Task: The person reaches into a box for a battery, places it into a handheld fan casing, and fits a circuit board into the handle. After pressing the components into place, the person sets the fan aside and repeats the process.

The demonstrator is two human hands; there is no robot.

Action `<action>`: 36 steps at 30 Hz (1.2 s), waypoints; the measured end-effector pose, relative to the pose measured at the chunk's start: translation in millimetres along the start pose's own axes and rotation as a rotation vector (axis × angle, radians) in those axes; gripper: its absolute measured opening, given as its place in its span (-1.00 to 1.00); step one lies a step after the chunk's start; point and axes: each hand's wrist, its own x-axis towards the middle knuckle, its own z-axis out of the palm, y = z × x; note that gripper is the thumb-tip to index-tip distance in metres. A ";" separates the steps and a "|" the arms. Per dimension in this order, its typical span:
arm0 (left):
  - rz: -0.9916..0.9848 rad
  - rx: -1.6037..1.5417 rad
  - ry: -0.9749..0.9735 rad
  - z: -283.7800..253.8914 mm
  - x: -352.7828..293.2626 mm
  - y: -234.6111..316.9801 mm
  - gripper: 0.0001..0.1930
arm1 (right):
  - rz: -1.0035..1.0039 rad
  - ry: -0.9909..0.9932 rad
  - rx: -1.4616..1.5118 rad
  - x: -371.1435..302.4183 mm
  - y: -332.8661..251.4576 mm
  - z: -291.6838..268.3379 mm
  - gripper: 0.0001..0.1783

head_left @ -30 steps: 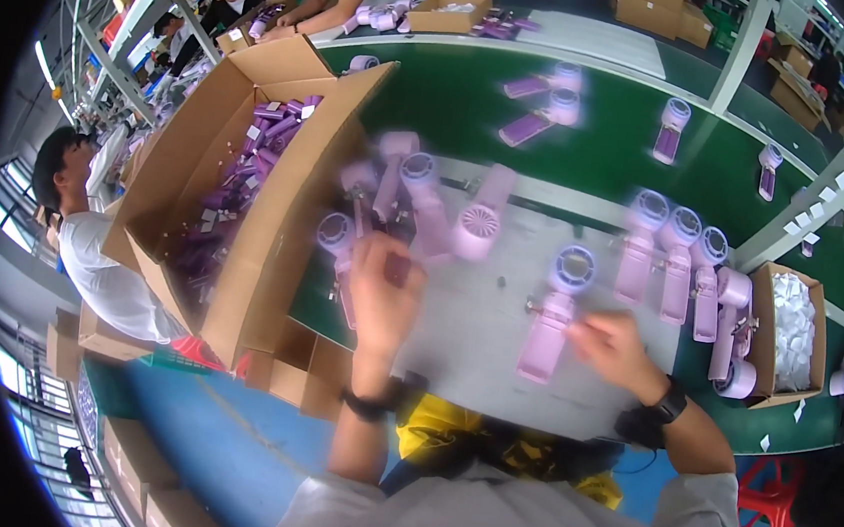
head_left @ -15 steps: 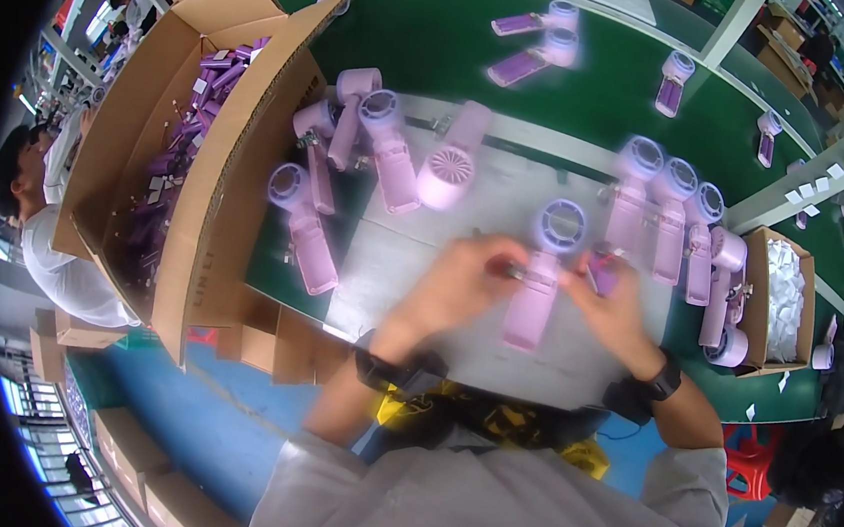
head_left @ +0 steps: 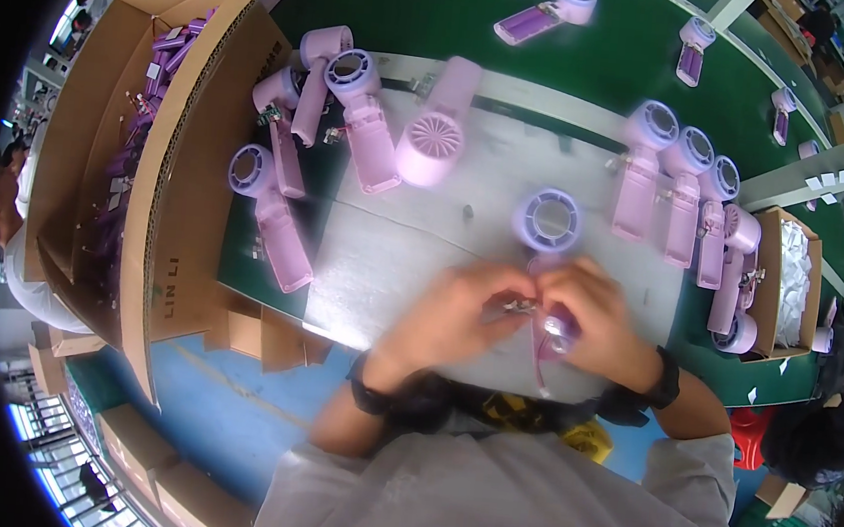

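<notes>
A pink-purple handheld fan [head_left: 547, 221] lies in front of me on a grey mat, its ring-shaped head pointing away. Both hands meet over its handle and hide most of it. My left hand [head_left: 463, 307], blurred, is closed in a pinch on a small circuit board [head_left: 517, 305] with wires. My right hand [head_left: 593, 314] is closed around a purple cylindrical battery [head_left: 558, 333], whose shiny end faces up. The fingers of the two hands nearly touch, so the exact contact between the parts cannot be made out.
Several open-handled fans [head_left: 362, 123] stand left, others [head_left: 640, 182] right. A large carton [head_left: 187, 193] of purple batteries rises at the left edge. A small box [head_left: 769, 294] of white pieces sits at right. More fans [head_left: 533, 22] lie on the green surface [head_left: 383, 19] beyond.
My hands have come together over the fan's handle, which they now cover. The right hand's battery has turned end-up. The whole view has shifted slightly.
</notes>
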 end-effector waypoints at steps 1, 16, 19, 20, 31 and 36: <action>0.025 -0.003 0.010 0.8 -0.8 -1.1 -0.72 | -0.011 -0.006 -0.005 -0.6 -1.0 1.2 -0.66; 0.230 0.210 0.142 8.3 -9.7 -12.5 -0.69 | 0.059 -0.061 -0.073 -1.5 -7.5 -2.2 -0.70; 0.150 0.006 0.049 5.4 -7.4 0.1 -0.69 | 0.059 -0.047 -0.057 -1.8 -9.4 1.2 -0.69; 0.150 0.005 0.049 4.3 -6.9 1.0 -0.69 | 0.066 -0.042 -0.038 -1.6 -11.0 2.8 -0.68; 0.027 -0.136 0.082 -6.7 -7.6 -6.9 -0.73 | 0.413 0.393 0.337 -5.9 -10.4 5.2 -0.68; -0.066 -0.227 0.077 -6.8 -10.2 -6.9 -0.73 | 0.330 0.127 0.126 -5.5 -6.8 -5.8 -0.85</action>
